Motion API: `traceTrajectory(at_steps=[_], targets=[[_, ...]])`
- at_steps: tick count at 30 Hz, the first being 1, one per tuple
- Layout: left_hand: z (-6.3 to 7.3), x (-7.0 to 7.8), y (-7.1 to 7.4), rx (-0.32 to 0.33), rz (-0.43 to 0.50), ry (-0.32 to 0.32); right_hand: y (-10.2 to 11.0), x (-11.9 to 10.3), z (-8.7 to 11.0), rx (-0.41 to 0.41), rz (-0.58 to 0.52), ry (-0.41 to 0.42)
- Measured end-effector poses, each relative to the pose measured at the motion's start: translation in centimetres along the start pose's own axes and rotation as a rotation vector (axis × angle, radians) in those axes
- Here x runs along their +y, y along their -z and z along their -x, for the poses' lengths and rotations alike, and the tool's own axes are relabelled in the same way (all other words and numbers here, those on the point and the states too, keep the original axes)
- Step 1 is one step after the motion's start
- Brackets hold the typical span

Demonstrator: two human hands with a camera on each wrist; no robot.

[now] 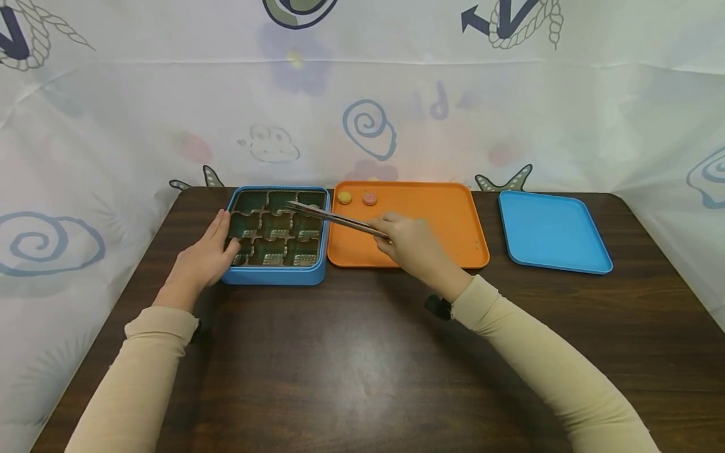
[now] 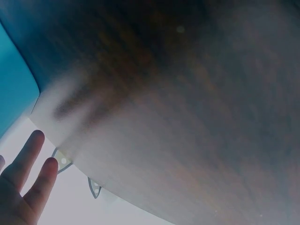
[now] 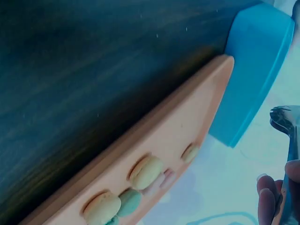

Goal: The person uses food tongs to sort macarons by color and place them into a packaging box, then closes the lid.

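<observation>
Metal tongs (image 1: 340,219), gripped in curled fingers of right hand (image 1: 413,246), tips above far compartments of blue box (image 1: 274,276), near far-left corner of desk (image 1: 362,365). Left hand (image 1: 201,258), fingers extended, against box's left side. Orange tray (image 1: 433,217), along far edge, just beside box; yellow macaron (image 1: 344,198) and pink macaron (image 1: 369,199) at tray's far-left corner. Blue tray (image 1: 552,231), near far-right corner.

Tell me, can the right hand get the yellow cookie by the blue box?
Probably yes. The right hand grips tongs whose tips, seemingly empty, hang over the blue box. Nothing covers the yellow cookie on the orange tray, so they'd just need to come back over the rim.
</observation>
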State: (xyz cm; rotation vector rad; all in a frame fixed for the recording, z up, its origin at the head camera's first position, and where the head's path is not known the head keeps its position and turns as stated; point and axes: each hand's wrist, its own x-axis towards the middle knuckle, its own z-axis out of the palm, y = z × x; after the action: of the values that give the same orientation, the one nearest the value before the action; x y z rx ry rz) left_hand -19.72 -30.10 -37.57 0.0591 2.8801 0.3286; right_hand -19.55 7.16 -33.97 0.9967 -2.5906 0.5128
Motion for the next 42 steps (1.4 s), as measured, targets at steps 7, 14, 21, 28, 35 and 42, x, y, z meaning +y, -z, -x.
traceTrajectory(at_steps=[7, 14, 21, 28, 35, 42], targets=[[-0.1, -0.2, -0.2, 0.008, -0.006, 0.005, -0.7, -0.4, 0.2, -0.038, -0.014, -0.001], [-0.2, -0.1, -0.2, 0.002, -0.002, 0.006, -1.3, -0.2, 0.3, -0.009, 0.001, 0.012], [-0.2, -0.1, -0.2, -0.002, 0.001, 0.006, -1.5, 0.0, 0.3, -0.015, 0.003, 0.002], [-0.1, 0.0, -0.2, 0.006, 0.006, 0.01, -1.5, -0.3, 0.3, -0.053, 0.052, -0.031], [-0.1, 0.0, -0.3, 0.013, 0.01, 0.011, -1.8, -0.1, 0.4, -0.046, 0.059, -0.07], [-0.1, -0.1, -0.2, 0.006, 0.001, 0.01, -1.5, 1.1, 0.9, 0.04, 0.042, -0.057]])
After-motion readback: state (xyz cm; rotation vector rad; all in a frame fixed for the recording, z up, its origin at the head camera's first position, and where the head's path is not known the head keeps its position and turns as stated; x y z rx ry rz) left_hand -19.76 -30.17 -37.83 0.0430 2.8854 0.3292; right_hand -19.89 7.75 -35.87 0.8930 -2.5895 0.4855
